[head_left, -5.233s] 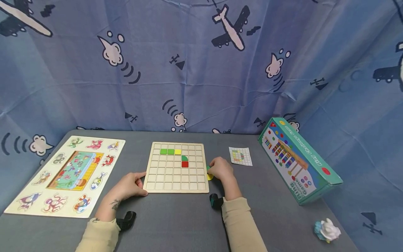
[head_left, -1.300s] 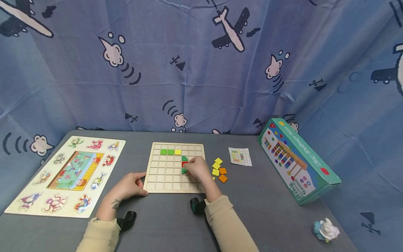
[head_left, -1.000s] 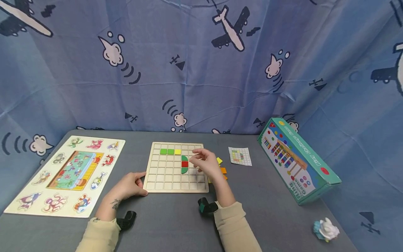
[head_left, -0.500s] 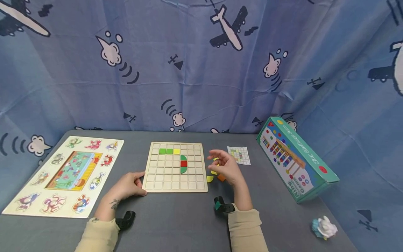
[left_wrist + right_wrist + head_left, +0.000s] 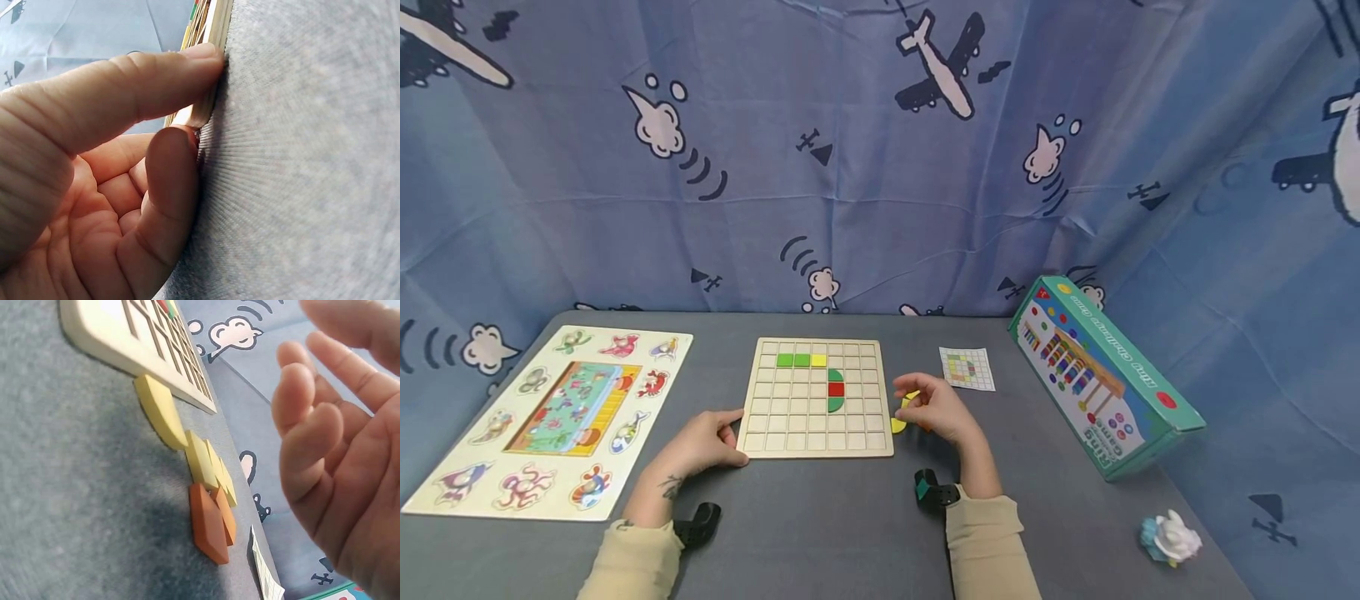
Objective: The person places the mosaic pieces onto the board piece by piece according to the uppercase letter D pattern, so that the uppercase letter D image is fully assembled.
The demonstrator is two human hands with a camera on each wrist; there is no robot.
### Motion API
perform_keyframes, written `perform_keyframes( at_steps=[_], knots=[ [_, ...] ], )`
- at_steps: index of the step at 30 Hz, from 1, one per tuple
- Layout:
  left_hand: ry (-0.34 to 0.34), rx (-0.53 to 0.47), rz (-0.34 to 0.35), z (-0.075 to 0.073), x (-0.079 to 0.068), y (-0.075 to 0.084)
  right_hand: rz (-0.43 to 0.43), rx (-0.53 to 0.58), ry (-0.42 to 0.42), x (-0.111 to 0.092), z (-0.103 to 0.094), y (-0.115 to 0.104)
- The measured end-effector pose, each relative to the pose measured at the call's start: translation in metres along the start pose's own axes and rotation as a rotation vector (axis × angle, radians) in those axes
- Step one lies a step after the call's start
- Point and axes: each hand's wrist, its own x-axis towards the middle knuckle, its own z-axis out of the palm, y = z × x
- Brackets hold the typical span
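Note:
A wooden grid board [image 5: 805,425] lies flat on the grey table. In one row sit two green squares [image 5: 785,360] and a yellow square [image 5: 818,361]; lower right, a red square [image 5: 836,389] stands between two green quarter-rounds [image 5: 835,405]. My left hand [image 5: 703,442] holds the board's near left corner between thumb and fingers. Just right of the board, my right hand [image 5: 942,408] hovers with fingers loosely bent and nothing in them. Below it, the right wrist view has a yellow quarter-round [image 5: 159,411], several yellow squares [image 5: 201,461] and orange squares [image 5: 208,524].
A small patterned grid card [image 5: 967,369] lies behind the right hand. Farther right stands a green game box [image 5: 1112,375], with a white and blue figurine [image 5: 1171,537] near the table's right edge. A sea-animal puzzle board [image 5: 467,450] covers the left side.
My right hand set a green quarter-round under the red square, let go, and moved right, then down over the loose pieces. The left hand stayed at the board's corner.

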Motion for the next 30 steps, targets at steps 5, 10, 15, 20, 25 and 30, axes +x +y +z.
perform_keyframes(
  at_steps=[5,10,15,20,25,30],
  knots=[
    [-0.005,-0.009,0.001,0.000,-0.002,0.001,0.015,-0.088,0.002,0.003,0.001,0.005],
    [-0.005,-0.012,-0.008,0.000,-0.001,0.000,0.042,-0.219,0.023,0.004,0.003,0.006],
    [-0.005,-0.009,-0.019,0.000,0.000,0.000,0.143,-0.382,0.041,0.005,0.009,0.005],
    [-0.004,0.003,-0.011,0.000,0.000,-0.001,0.240,-0.543,0.035,0.005,0.015,0.004],
    [0.001,0.005,-0.005,0.000,0.000,-0.001,0.245,-0.602,0.049,0.006,0.019,0.004],
    [0.001,0.006,0.001,0.000,0.001,-0.001,0.229,-0.643,0.058,0.006,0.021,0.004]
  ],
)
